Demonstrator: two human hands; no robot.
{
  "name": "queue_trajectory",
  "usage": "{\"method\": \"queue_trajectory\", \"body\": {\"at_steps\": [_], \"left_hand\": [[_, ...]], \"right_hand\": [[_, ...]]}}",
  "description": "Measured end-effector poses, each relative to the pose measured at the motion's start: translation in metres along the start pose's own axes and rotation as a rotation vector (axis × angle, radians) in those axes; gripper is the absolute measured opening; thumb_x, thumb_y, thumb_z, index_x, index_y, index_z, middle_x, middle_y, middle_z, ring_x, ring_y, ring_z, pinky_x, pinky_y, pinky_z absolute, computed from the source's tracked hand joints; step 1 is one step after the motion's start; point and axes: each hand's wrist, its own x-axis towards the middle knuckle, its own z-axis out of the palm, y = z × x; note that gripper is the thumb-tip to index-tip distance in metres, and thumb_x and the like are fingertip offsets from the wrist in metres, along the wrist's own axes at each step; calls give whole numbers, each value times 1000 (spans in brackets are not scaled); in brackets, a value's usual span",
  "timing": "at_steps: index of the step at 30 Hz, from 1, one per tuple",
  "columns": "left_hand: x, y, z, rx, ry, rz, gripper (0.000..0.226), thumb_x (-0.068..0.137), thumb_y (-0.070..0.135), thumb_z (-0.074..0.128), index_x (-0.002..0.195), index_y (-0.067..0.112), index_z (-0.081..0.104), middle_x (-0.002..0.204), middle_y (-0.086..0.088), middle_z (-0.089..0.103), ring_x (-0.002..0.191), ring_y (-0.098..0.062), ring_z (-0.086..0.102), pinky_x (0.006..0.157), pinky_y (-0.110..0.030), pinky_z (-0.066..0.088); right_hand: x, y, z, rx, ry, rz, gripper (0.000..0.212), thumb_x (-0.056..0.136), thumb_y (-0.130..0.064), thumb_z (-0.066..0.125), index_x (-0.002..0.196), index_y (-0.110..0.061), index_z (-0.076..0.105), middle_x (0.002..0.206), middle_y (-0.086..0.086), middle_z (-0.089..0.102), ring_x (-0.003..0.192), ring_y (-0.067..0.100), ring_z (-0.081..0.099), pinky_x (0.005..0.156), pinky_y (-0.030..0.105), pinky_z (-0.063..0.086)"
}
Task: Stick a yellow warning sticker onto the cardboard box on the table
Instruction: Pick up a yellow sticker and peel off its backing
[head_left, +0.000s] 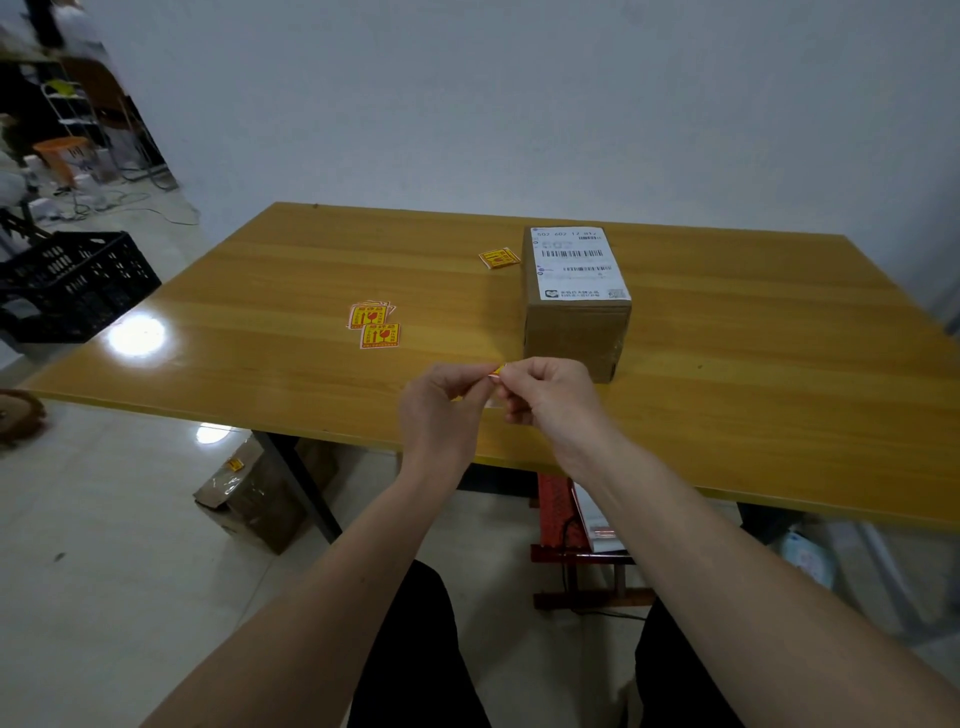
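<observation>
- One glossy yellow-brown wooden table (260, 291), wide, runs across the frame against a plain pale wall.
- One black slatted plastic crate (72, 283) on the floor off the table's left end.
- One brown taped cardboard box (576, 332) stands upright on the table, right of centre, near the front edge. One white shipping label with barcodes (576, 262) covers its top.
- One second, crumpled cardboard box (249, 493) lies on the floor under the table's left side; small yellow sticker on it.
- One red low stand (566, 525) under the table with white papers leaning on it.
- My two hands, both raised over the table's front edge, just in front of the box and not touching it.
- My left hand (441, 410): fingers curled in, thumb and forefinger pinched on the small yellow warning sticker (497, 370).
- My right hand (545, 395): same pinch, closed on the other side of that sticker, fingertips of both hands nearly meeting. Only a sliver of yellow shows between them; can't tell if backing is on or off.
- Loose yellow-and-red warning stickers on the table: a small overlapping pile (374, 322) left of the box, at least two visible, exact count unclear.
- One more single yellow sticker (498, 258) lies further back, just beside the box's left top corner.
</observation>
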Motion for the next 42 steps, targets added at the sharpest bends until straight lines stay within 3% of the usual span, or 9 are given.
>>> {"method": "queue_trajectory", "body": {"at_steps": [5, 9, 15, 22, 26, 28, 31, 37, 42], "left_hand": [[-3, 4, -2, -7, -113, -2, 24, 86, 7, 58, 94, 19, 76, 81, 6, 73, 72, 6, 63, 69, -10, 48], [-5, 8, -3, -91, -123, -25, 26, 85, 10, 56, 79, 24, 77, 83, -14, 75, 74, -12, 60, 71, -28, 48], [-5, 12, -4, -130, -113, -36, 17, 87, 18, 60, 85, 21, 77, 78, 9, 75, 71, 6, 66, 66, -8, 49], [-2, 9, -5, -26, -67, -13, 13, 86, 17, 64, 85, 22, 77, 73, 18, 70, 70, 9, 65, 61, -3, 47], [-4, 4, -3, 45, -46, 16, 10, 84, 20, 67, 83, 20, 78, 78, 5, 76, 78, -10, 70, 70, -24, 55], [-3, 0, -3, 48, -25, 18, 9, 82, 19, 70, 85, 15, 77, 82, -1, 75, 76, -11, 69, 69, -25, 55], [-4, 0, -3, 41, 10, 21, 9, 81, 16, 70, 85, 10, 76, 79, -6, 74, 64, -2, 59, 57, -7, 45], [-9, 7, -4, 54, -23, 67, 12, 82, 11, 68, 85, 20, 76, 77, 2, 74, 78, -18, 70, 72, -29, 55], [-8, 8, -1, 109, 20, 84, 16, 81, 12, 69, 92, 22, 74, 83, 5, 73, 79, -14, 69, 72, -25, 55]], "right_hand": [[4, 2, -2, -269, 58, -203, 20, 87, -5, 59, 69, -6, 67, 65, 4, 63, 59, 11, 54, 64, 31, 49], [1, 3, -3, -540, 36, -406, 16, 85, -10, 65, 71, -14, 71, 84, 9, 66, 75, 16, 57, 70, 30, 46], [0, 8, -2, -752, 14, -547, 14, 85, -8, 65, 72, -4, 67, 86, 12, 58, 81, 24, 56, 70, 38, 48], [1, 1, 0, -462, 87, -302, 14, 84, -19, 63, 80, -7, 65, 87, 7, 69, 83, 18, 62, 76, 34, 52], [1, -3, 3, -267, 139, -241, 26, 82, -30, 69, 73, -8, 59, 73, 5, 68, 70, 5, 60, 68, 25, 49], [1, -3, 4, -253, 155, -229, 24, 81, -28, 69, 71, -10, 59, 69, 4, 66, 63, 4, 57, 68, 27, 51], [1, -2, 4, -238, 148, -228, 20, 81, -23, 69, 72, -6, 61, 70, 11, 67, 63, 13, 57, 72, 37, 54], [1, -1, 5, -217, 132, -216, 12, 82, -12, 67, 75, -3, 64, 70, 10, 63, 64, 13, 57, 72, 36, 54], [0, 0, 3, -211, 115, -224, 7, 82, -8, 68, 77, -3, 66, 69, 4, 60, 65, 11, 56, 69, 31, 51]]}}
